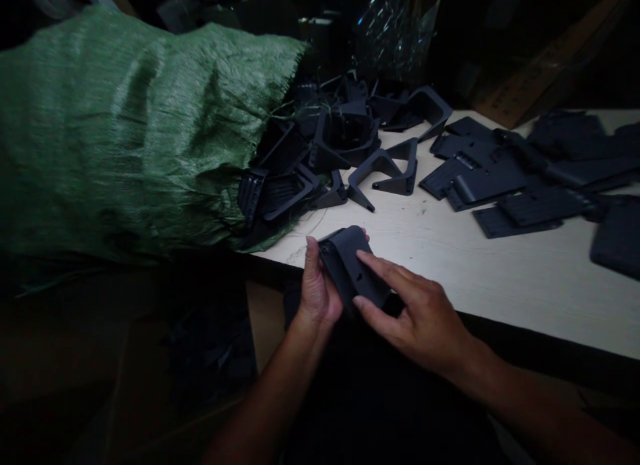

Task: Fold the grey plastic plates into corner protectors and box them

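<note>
A dark grey plastic part (356,265) with a flat panel and a small slot sits between my two hands at the table's front edge. My left hand (320,288) cradles it from the left, thumb up along its side and fingertips showing past its far edge. From the right, my right hand (417,311) has its thumb and fingers on the panel's face. Behind the hands lie bent, frame-like plastic parts (383,171) on the table. What is under the held part is hidden.
A green woven sack (125,131) lies at left, with several dark parts spilling from its mouth. Flat dark panels (490,175) are piled on the pale table (525,285) at right. A cardboard box (530,85) stands behind them. Below left, an open carton (265,321) holds dark pieces.
</note>
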A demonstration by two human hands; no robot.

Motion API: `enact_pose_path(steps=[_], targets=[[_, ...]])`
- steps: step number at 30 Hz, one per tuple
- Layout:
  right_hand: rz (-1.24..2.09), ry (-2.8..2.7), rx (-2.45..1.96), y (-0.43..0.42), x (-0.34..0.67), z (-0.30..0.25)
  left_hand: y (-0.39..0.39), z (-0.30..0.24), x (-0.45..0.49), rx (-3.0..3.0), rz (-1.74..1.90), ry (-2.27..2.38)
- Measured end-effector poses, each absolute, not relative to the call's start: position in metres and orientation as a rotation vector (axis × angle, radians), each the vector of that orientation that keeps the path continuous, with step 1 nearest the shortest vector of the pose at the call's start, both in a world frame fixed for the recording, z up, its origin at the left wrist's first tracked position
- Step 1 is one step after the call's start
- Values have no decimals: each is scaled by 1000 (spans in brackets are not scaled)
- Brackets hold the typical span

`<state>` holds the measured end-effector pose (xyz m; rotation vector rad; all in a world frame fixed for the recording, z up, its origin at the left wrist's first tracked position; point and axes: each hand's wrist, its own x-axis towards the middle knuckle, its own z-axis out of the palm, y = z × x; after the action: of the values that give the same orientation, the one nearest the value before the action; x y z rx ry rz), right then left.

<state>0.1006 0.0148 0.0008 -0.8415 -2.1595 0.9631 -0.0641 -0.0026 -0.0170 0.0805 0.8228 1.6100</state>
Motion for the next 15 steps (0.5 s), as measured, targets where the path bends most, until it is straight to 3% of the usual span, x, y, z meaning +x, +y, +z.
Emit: enact_pose_path(steps=[15], targets=[[1100,-2167,-796,14,90,-7,-8,-19,-63,230,1597,958]])
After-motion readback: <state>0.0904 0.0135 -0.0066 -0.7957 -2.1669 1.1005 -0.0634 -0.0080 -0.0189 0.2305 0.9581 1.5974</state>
